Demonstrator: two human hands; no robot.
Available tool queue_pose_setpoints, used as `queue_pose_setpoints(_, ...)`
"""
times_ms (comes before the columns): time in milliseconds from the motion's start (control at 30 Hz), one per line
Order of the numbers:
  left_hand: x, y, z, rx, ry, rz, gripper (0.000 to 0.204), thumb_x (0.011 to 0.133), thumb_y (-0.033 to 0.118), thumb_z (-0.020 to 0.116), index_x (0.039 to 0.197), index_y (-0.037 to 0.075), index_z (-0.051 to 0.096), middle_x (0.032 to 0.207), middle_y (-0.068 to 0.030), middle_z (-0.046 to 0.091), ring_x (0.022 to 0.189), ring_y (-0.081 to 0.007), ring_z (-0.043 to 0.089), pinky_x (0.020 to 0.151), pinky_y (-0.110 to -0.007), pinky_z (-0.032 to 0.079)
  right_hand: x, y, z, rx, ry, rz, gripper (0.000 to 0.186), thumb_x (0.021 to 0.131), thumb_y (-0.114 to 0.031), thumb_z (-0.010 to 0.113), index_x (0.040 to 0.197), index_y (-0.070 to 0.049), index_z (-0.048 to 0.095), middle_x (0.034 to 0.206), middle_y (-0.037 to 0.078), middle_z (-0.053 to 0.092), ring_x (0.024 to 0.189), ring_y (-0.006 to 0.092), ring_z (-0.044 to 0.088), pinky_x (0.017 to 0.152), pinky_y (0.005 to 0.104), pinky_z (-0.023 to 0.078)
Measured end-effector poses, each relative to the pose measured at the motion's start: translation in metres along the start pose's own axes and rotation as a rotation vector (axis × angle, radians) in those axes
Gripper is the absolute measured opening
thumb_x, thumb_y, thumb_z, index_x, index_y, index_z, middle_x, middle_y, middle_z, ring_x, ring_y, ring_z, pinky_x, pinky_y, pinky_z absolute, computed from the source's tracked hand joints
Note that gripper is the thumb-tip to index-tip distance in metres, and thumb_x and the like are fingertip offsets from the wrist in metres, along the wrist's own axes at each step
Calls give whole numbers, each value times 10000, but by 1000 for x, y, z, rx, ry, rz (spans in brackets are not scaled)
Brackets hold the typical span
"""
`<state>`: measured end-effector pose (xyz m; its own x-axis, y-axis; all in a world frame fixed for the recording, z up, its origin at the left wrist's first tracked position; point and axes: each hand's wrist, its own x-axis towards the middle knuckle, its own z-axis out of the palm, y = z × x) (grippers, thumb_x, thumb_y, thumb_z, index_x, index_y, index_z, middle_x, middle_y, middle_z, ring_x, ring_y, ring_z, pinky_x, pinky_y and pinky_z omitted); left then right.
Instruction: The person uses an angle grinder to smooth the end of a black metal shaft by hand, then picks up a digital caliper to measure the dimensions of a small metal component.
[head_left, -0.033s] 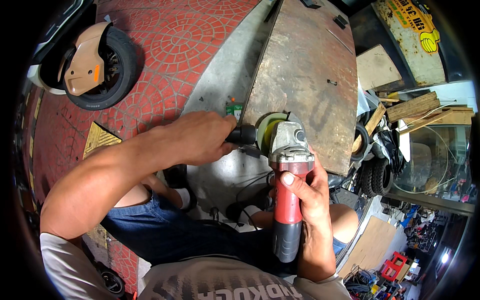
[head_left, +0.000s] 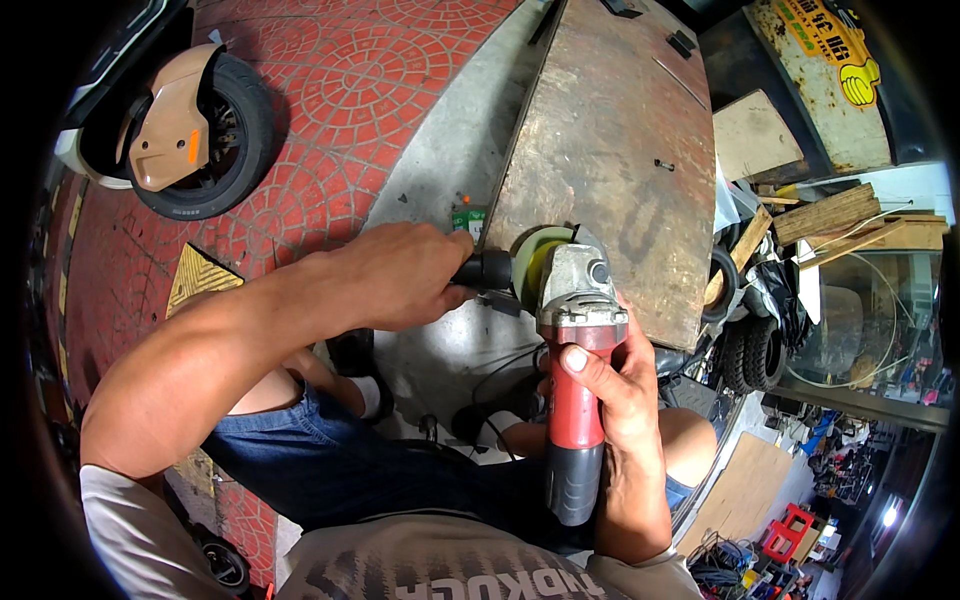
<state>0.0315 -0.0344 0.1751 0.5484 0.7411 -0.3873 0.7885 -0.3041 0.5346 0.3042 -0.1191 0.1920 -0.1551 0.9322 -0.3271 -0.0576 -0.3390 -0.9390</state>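
Observation:
My right hand (head_left: 620,385) is wrapped round the red body of an angle grinder (head_left: 577,400), its thumb lying along the near side. The grinder stands with its grey metal head away from me and its black end toward my lap. A pale green and yellow disc (head_left: 537,262) sits at the left of the head. My left hand (head_left: 410,275) grips a black cylindrical part (head_left: 487,268), its end touching or very close to the disc; the fingers hide the rest. Both lie at the near left corner of a worn wooden board (head_left: 600,130).
A small bolt-like piece (head_left: 663,164) and a thin rod (head_left: 680,82) lie on the board. Beside its left edge is a green box (head_left: 467,218). A scooter's front wheel (head_left: 240,130) stands at far left on red tiles. Tyres (head_left: 750,355) and wood scraps (head_left: 825,212) crowd the right.

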Motion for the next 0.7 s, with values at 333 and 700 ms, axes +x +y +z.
queue_pose_setpoints(333, -1, 2, -5, -17, -22, -7, 332, 998, 262, 741, 1173, 3, 628, 871, -255, 729, 894, -496, 725, 795, -586, 560, -4, -6, 4, 71, -12, 40, 840, 910, -120, 890, 1623, -8, 461, 1171, 92, 738, 948, 165, 711, 843, 332, 594)
queue_pose_setpoints(700, -2, 2, -6, -23, -29, -18, 330, 1005, 269, 730, 1170, 1, 631, 870, -250, 726, 915, -486, 728, 790, -589, 554, -4, -4, 3, 79, 21, 22, 853, 897, -138, 905, 1615, -2, 465, 1206, 107, 745, 1016, 179, 717, 883, 334, 594)
